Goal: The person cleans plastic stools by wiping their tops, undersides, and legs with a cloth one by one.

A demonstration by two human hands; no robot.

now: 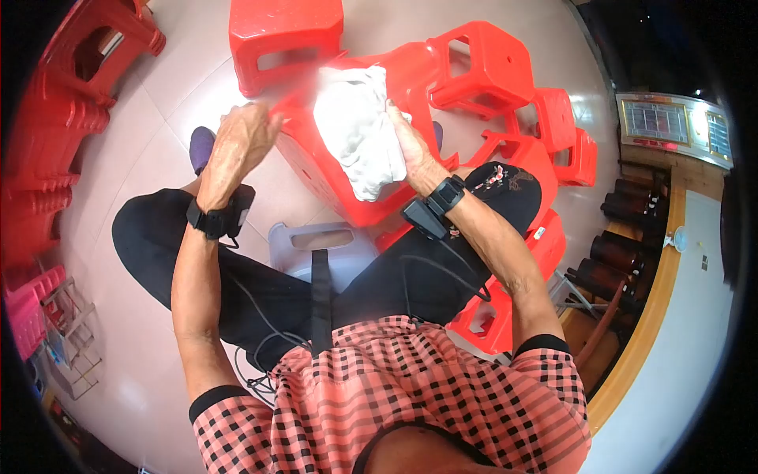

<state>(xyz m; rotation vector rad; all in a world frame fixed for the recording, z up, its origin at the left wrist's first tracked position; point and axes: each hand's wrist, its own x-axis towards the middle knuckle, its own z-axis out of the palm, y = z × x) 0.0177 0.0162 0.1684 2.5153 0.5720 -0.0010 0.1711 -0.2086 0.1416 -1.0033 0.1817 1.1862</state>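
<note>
A crumpled white cloth (359, 130) lies against an upturned or tilted red plastic stool (316, 162) in front of my knees. My right hand (410, 146) grips the cloth along its right side, thumb up near its edge. My left hand (243, 138) is at the stool's left side, fingers loosely bent and apart, a little blurred. Nothing shows in that hand, and I cannot tell whether its fingertips touch the stool. The cloth hides part of the stool's surface.
Red stools stand ahead (288, 39) and at the right (485, 67), with several more beside my right leg. Stacked red stools (47, 150) line the left. A grey-blue stool (339, 261) is between my legs. Dark bottles (620, 253) fill a shelf at right. Cables hang from my wrist devices.
</note>
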